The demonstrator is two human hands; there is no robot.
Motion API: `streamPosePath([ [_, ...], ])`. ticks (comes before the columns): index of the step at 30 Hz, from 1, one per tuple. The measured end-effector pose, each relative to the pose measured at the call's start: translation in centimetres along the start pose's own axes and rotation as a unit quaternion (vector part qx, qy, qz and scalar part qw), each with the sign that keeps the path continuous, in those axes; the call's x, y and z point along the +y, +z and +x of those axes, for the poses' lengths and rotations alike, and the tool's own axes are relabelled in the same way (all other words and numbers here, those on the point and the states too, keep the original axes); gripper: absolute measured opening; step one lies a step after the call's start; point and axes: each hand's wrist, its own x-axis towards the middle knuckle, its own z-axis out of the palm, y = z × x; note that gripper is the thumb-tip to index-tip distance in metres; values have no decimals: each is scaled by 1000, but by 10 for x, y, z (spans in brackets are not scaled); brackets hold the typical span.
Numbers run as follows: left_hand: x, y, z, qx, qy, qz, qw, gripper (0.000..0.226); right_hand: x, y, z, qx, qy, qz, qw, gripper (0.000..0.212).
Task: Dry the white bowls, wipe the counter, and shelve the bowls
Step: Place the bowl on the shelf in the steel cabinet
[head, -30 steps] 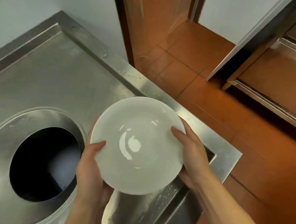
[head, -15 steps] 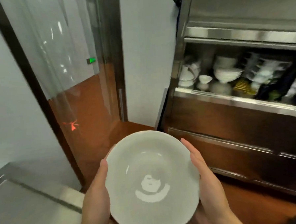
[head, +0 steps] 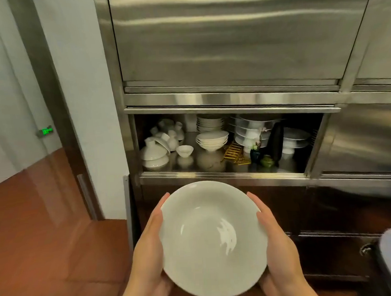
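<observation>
Two hands hold one white bowl (head: 214, 239) near the camera, mouth up and empty. Steel cabinet (head: 230, 44) fills the far wall; its one open shelf compartment (head: 222, 169) sits just above and beyond the bowl's far rim. Shelf front lip lies bare at centre. Stack of white bowls (head: 212, 140) stands mid-shelf; stacked plates (head: 252, 129) to its right; lidded white dishes (head: 154, 155) at left; small cup (head: 184, 150) between. Gold rack (head: 234, 152) and dark vase (head: 255, 155) crowd the right front. Left hand (head: 148, 252) cups the bowl's left side, right hand (head: 277, 245) the right side, fingers along the rim.
</observation>
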Motion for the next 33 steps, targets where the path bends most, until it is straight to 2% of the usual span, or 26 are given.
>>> streamPosePath([
  [2,-4,20,26,17,-31,14,999,26,2,-9,37,1,7,-13,1000,28],
  [5,-17,35,86,22,-47,-1,999,36,10,-15,106,17,15,-34,999,29],
  [15,-66,38,325,56,-70,16,996,20,63,8,333,34,36,-62,997,38],
  [20,-82,56,418,49,-87,45,994,28,81,12,428,48,40,-57,996,42],
  [24,-100,66,466,62,-82,65,993,24,92,10,479,80,37,-55,995,44],
  [29,-121,74,500,80,-113,67,988,22,99,3,514,112,59,-62,990,39],
  [33,-126,76,522,89,-116,52,988,19,97,1,537,111,63,-54,990,40],
])
